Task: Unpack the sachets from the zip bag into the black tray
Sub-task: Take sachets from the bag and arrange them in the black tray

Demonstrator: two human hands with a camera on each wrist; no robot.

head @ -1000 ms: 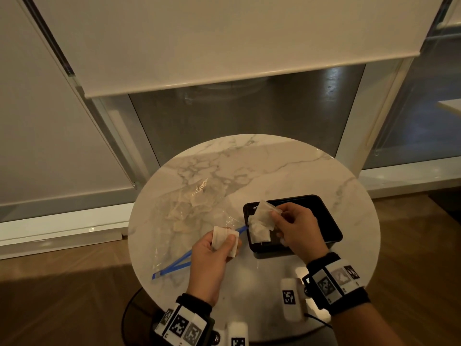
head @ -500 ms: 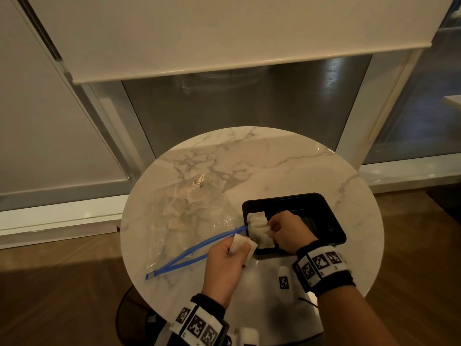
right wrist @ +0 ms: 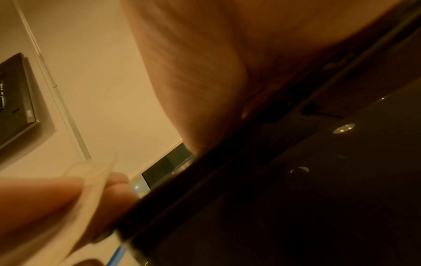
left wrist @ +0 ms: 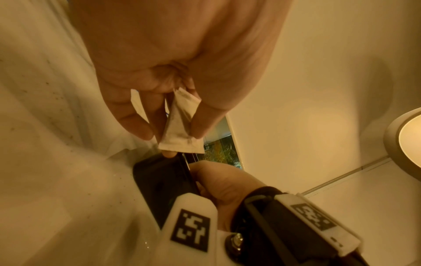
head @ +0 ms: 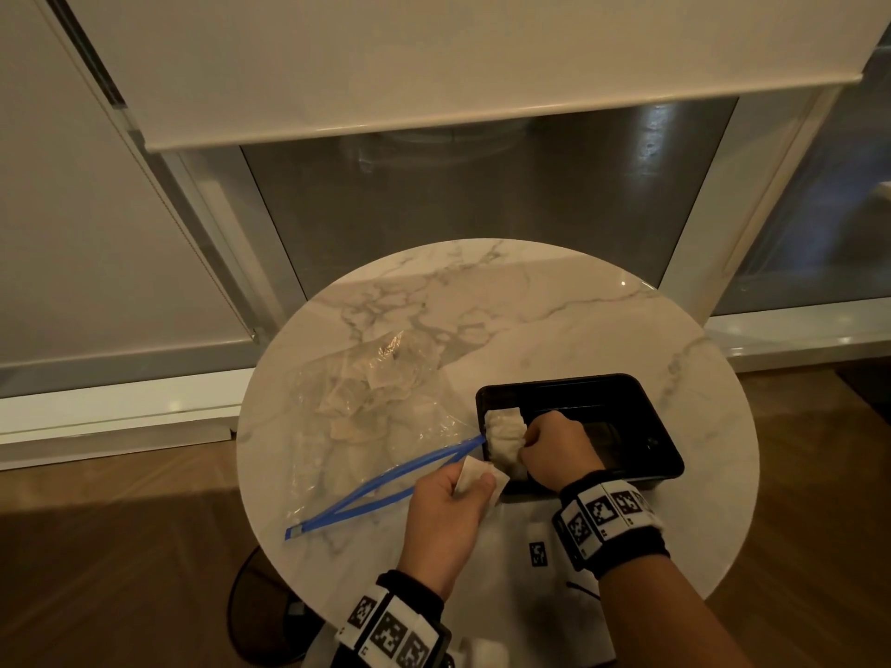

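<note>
head: above, looking down | wrists: close, along hands | shared: black tray (head: 627, 392)

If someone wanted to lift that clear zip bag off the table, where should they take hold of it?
Probably at the blue zip strip. It is the stiffest part of the zip bag and lies open as a narrow V at the near edge, so fingers coming from the near-left side could pinch one strip. The crumpled clear film behind it looks slippery, and sachets still lie inside.

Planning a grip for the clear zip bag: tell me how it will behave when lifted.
Probably floppy: the zip bag lies crumpled and flat on the table. Likely light, being thin clear film. Its open blue zip strip could let remaining sachets slide out if tilted.
</note>
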